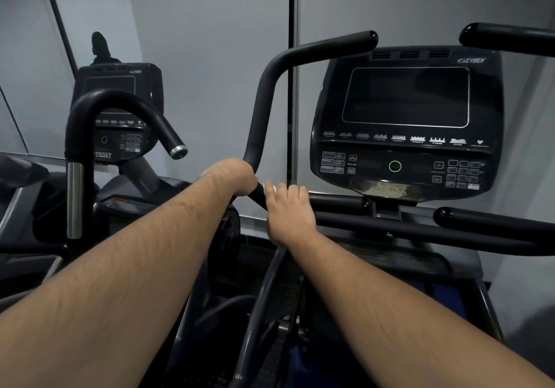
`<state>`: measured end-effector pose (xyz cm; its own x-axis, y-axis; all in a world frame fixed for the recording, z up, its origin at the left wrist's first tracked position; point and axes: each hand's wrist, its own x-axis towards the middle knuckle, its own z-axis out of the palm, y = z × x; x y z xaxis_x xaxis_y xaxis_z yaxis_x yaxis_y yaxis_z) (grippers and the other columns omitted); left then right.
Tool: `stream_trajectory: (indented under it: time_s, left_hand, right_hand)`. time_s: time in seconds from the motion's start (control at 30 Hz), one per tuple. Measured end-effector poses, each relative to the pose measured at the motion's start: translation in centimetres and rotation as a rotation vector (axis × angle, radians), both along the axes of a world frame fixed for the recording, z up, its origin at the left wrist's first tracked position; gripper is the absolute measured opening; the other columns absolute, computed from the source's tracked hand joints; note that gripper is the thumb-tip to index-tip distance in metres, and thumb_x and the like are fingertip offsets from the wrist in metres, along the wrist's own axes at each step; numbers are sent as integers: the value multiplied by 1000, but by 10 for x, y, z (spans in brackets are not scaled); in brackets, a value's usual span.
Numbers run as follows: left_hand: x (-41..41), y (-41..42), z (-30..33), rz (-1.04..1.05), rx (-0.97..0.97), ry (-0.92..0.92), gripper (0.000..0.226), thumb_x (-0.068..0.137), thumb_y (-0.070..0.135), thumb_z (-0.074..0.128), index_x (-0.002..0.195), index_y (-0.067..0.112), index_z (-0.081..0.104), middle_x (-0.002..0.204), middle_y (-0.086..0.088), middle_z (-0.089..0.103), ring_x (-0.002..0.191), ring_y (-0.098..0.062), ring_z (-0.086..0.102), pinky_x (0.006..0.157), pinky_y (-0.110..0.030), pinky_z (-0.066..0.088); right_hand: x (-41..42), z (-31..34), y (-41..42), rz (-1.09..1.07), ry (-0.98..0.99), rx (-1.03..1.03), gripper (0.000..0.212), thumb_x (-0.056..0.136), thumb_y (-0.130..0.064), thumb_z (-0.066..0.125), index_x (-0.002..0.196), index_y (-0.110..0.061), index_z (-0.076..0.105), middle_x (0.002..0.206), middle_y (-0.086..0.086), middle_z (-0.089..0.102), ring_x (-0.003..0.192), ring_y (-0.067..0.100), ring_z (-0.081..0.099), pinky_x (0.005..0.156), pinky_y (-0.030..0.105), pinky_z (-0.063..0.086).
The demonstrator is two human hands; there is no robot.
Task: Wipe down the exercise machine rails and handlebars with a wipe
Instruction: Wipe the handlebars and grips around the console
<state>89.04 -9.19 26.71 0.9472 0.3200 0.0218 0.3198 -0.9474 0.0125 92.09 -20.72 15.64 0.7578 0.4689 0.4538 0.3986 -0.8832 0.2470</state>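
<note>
With my left hand (237, 180) gripping the handlebar (264, 111) to steady it, I'd keep my right hand (288, 210) pressing the wipe (269, 185) snugly around the bar, sliding steadily.

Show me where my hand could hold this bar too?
Free: the handlebar above the left hand, up to its tip by the console. Crowded: the lower bend, where the right hand presses a wipe beside the left.
</note>
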Motion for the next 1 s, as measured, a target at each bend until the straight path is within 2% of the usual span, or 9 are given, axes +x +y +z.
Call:
stream_trajectory:
  time_s: [0.1,0.2,0.3,0.4,0.53,0.67,0.73,0.87,1.0]
  left_hand:
    - [4,0,0,11,-6,-6,47,103,41,36,123,5,60,102,-9,57,98,-28,56,91,-37,43]
    - [6,-3,2,9,15,-1,46,105,36,33,126,4,59,114,-12,60,110,-28,57,95,-36,41]
    - [7,-2,2,1,9,-24,44,104,37,36,123,4,60,103,-10,57,95,-27,54,86,-35,41]
    - [8,1,1,-5,-12,-44,43,102,37,38,122,5,59,101,-8,55,92,-26,52,81,-34,41]
    - [5,0,3,-4,-42,-42,42,102,35,38,124,6,58,105,-8,56,95,-27,53,83,-34,42]
    - [3,-1,3,-6,-34,-26,39,102,32,39,123,6,59,107,-9,59,97,-28,56,83,-34,43]
    - [3,-1,4,-4,-35,-17,37,101,30,40,121,6,59,102,-8,57,92,-27,55,81,-34,43]
    - [2,-2,5,-7,-24,-15,37,102,29,39,121,6,60,102,-8,56,92,-27,53,81,-34,42]
    - [3,-1,4,2,-33,-25,36,100,32,41,118,8,61,99,-7,58,90,-27,56,80,-35,44]
  right_hand:
    - [1,-3,-2,27,-31,-46,76,95,-28,43,161,-9,9,133,13,45,116,34,46,110,50,31]
    - [4,-7,-18,95,-78,-29,71,96,-20,39,161,-14,14,132,11,48,114,33,47,109,48,33]
    - [1,-6,-39,104,-111,22,70,90,-14,41,158,-18,26,122,11,54,108,33,50,105,47,37]
    - [-1,-3,-68,76,-133,64,65,89,-11,45,153,-18,36,110,8,57,98,30,54,96,43,41]
    - [0,1,-107,18,-169,95,48,97,-27,48,145,-21,48,98,4,61,89,28,57,85,41,43]
    - [-4,5,-138,-28,-196,101,45,96,-33,44,139,-22,52,91,2,60,83,27,59,82,41,44]
    - [-5,4,-146,-33,-203,105,44,96,-32,47,138,-20,51,89,2,58,81,27,59,82,41,45]
    - [-5,7,-136,-69,-186,85,36,95,-27,51,127,-13,60,88,7,61,79,29,59,79,42,47]
    - [-2,16,-113,-88,-90,4,37,97,-30,47,128,-13,57,101,8,63,89,29,61,80,42,46]
